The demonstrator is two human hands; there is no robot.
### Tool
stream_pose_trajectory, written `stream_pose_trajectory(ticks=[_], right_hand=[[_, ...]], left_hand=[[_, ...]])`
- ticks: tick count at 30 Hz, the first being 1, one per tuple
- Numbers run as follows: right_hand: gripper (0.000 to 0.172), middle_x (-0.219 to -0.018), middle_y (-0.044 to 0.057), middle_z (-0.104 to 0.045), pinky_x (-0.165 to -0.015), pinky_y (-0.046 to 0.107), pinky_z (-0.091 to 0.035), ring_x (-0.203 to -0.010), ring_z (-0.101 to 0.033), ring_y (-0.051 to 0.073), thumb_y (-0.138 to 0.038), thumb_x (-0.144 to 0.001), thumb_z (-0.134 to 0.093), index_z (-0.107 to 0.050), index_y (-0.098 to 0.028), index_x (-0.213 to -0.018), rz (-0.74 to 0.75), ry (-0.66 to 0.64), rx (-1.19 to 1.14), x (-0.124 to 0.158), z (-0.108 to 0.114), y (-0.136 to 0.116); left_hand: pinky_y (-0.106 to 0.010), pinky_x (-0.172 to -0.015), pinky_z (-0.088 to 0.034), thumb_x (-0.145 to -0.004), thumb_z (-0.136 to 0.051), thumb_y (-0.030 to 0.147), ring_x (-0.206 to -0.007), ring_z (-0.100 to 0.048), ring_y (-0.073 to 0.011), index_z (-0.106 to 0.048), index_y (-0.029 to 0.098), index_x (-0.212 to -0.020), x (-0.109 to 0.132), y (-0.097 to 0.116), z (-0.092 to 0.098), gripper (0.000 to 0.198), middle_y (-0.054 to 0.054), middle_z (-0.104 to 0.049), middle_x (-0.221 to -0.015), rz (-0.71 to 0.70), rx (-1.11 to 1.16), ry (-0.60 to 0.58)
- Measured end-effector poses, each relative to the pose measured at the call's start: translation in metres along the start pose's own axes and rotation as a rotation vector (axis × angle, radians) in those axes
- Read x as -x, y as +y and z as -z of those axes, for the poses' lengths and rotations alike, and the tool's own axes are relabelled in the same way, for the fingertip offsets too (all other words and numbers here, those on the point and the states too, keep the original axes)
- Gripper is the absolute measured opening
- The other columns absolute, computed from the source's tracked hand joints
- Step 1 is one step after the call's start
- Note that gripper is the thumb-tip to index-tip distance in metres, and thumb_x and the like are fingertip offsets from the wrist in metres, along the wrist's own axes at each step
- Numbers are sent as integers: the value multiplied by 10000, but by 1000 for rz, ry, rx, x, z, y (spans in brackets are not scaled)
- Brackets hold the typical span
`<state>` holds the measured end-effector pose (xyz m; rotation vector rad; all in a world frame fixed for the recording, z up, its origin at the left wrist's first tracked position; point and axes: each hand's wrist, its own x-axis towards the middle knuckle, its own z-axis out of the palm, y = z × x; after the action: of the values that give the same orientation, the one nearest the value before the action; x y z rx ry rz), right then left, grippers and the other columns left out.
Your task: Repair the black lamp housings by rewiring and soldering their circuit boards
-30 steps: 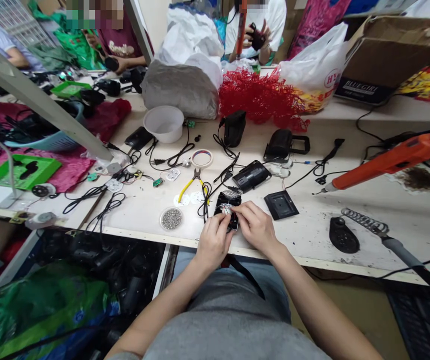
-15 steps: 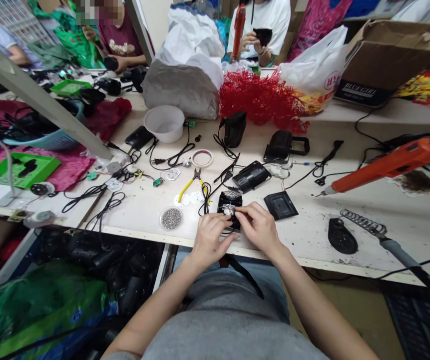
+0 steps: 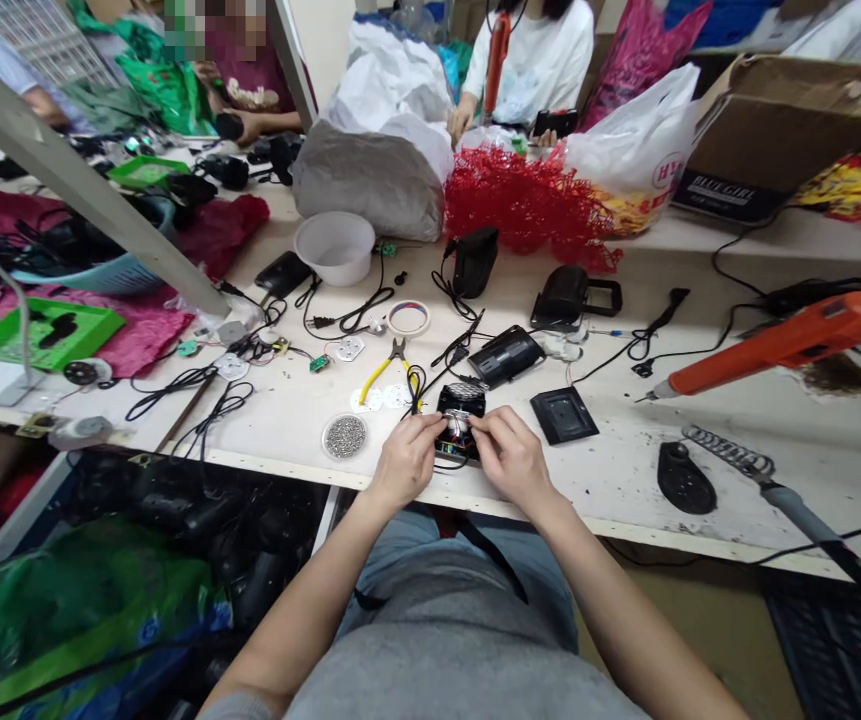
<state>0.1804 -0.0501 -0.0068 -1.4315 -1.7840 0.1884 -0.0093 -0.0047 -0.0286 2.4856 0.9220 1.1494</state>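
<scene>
A small open black plastic housing (image 3: 463,398) lies near the table's front edge, with a white and silvery part (image 3: 458,424) and thin wires inside. My left hand (image 3: 406,458) closes its fingertips at the left side of the housing, by the end of the white part. From the right, my right hand (image 3: 514,455) pinches at the opposite side. The fingertips hide exactly which edge they grip. Left of the hands are yellow-handled cutters (image 3: 387,372) and a round dish of small screws (image 3: 344,437). A flat black cover (image 3: 563,413) lies to the right.
An orange electric screwdriver (image 3: 775,345) hangs at the right, above a soldering iron (image 3: 801,510) in a coil holder. Behind are black housings (image 3: 506,354), a tape roll (image 3: 408,318), a white bowl (image 3: 335,250) and cords. Co-workers sit across the table.
My left hand has drawn back to the left, uncovering more of the housing's inside and a green board. My right hand stays nearly in place. The co-worker opposite has lowered a black part.
</scene>
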Motion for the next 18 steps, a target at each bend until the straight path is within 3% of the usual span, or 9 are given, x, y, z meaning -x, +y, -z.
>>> stream_pose_trajectory(ticks=[4,6,9,12,18], right_hand=[[217,-817,64,-594,-711,353,-533,-786,-603,209,-157,-956,-473,-685,-207,-947,7,-5,10,1,-2,3],[224,-825,66,-598,-718,351,-541,-795,-607,206,-155,-961,-464,-681,-209,-955,5,-2,20,1,-2,3],[221,-820,63,-600,-711,336,-550,-788,-618,198,-157,-969,-460,-674,-212,-963,10,4,40,1,-1,2],[207,-799,57,-609,-691,324,-552,-767,-632,191,-155,-963,-470,-671,-203,-952,6,-1,42,-1,1,-1],[146,-809,29,-668,-635,293,-565,-693,-654,159,-186,-881,-583,-668,-216,-995,-202,-76,-196,0,5,-2]], left_hand=[[-364,-961,-579,-964,-434,105,-1087,-672,-191,-596,197,-1289,1,0,0,374,-97,-705,-1137,56,45,2],[-369,-987,-566,-969,-425,107,-1150,-654,-194,-553,197,-1346,-1,1,3,409,-113,-681,-1224,57,57,-15],[-381,-988,-559,-945,-393,67,-1211,-629,-208,-505,205,-1412,-4,2,3,500,-131,-624,-1358,-24,12,-49],[-384,-945,-566,-920,-381,38,-1158,-648,-213,-479,199,-1441,-3,2,1,554,-131,-649,-1319,-69,-26,-50],[-405,-946,-557,-955,-427,92,-1153,-636,-238,-475,176,-1435,-2,8,2,489,-148,-650,-1294,-37,-38,-62]])
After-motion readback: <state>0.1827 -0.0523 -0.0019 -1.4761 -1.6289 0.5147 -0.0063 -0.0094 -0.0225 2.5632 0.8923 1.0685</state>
